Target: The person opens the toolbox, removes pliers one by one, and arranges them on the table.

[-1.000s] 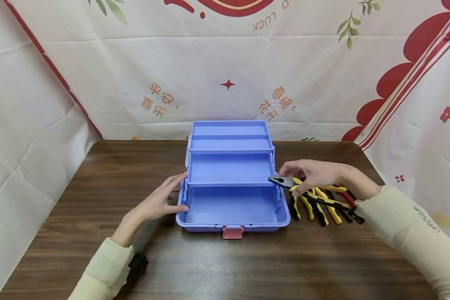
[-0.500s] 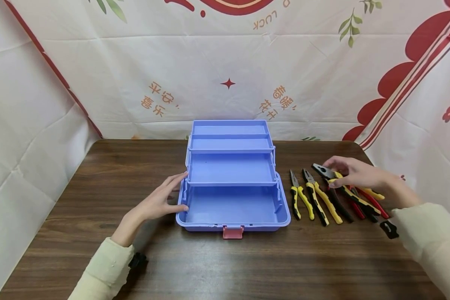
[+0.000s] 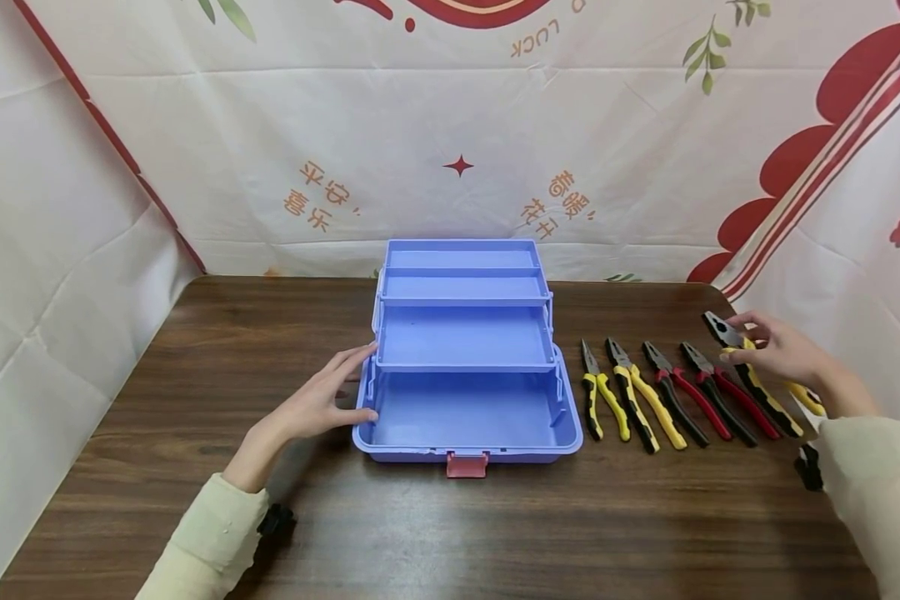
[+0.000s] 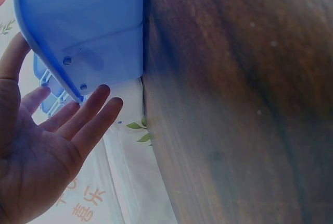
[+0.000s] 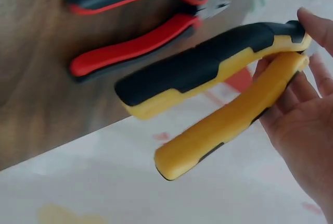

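My right hand (image 3: 783,354) pinches a pair of yellow-and-black combination pliers (image 3: 763,396) near the pivot, at the table's right side. In the right wrist view the pliers' two handles (image 5: 187,81) stand spread apart, with the fingertips at their head end. My left hand (image 3: 322,400) rests at the left side of a blue toolbox (image 3: 465,456), fingers extended and thumb at the rim. In the left wrist view, fingers of this hand (image 4: 47,156) lie along the outside of the box wall (image 4: 93,21).
Right of the toolbox lie two yellow-and-black pliers (image 3: 589,408) (image 3: 630,408) and two red-and-black pliers (image 3: 681,408) (image 3: 727,408), side by side in a row. The toolbox's tiered trays (image 3: 465,337) stand raised behind its base. A printed white cloth (image 3: 457,108) hangs behind the table (image 3: 450,542).
My right hand has carried the yellow-and-black combination pliers from beside the toolbox to the right, past the row of pliers. My left hand has stayed at the toolbox.
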The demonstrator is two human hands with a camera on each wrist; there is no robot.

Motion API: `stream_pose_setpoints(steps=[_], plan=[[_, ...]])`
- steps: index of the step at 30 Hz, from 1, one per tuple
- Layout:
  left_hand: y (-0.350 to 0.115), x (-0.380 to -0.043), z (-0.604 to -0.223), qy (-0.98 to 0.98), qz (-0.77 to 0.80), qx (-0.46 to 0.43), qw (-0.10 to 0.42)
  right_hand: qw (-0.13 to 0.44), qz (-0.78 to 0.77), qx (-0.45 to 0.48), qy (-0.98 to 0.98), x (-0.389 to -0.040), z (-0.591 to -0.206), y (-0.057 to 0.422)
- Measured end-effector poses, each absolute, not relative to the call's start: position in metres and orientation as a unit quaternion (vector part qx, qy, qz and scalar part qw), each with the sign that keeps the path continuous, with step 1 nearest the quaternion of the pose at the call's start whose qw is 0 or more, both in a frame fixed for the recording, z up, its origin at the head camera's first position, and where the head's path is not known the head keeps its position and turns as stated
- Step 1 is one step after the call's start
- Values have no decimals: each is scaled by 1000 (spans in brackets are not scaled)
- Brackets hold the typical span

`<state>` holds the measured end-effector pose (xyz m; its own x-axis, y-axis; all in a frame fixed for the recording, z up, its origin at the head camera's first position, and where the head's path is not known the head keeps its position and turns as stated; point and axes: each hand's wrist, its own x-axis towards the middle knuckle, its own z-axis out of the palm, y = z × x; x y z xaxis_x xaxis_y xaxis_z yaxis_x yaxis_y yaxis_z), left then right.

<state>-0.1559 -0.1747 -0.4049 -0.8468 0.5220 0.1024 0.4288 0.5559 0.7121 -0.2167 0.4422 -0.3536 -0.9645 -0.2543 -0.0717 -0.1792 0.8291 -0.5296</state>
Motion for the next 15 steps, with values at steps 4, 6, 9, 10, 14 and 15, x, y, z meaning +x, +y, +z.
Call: stream_pose_setpoints(steps=[4,6,9,10,14,15], plan=[[-175,-156,-405,881,385,269,60,69,-269,-89,957,-216,-362,455],[-175,-157,-405,881,385,269,59,68,-270,-80,957,-215,-366,461],[-174,-157,-404,880,385,272,57,75,-277,-64,956,-215,-371,469],[-174,-157,-404,880,384,271,57,78,-280,-59,955,-214,-373,471],[-173,-157,-404,880,384,272,58,82,-282,-38,955,-213,-381,478],[-173,-157,-404,880,384,273,57,82,-280,-34,956,-213,-383,480]])
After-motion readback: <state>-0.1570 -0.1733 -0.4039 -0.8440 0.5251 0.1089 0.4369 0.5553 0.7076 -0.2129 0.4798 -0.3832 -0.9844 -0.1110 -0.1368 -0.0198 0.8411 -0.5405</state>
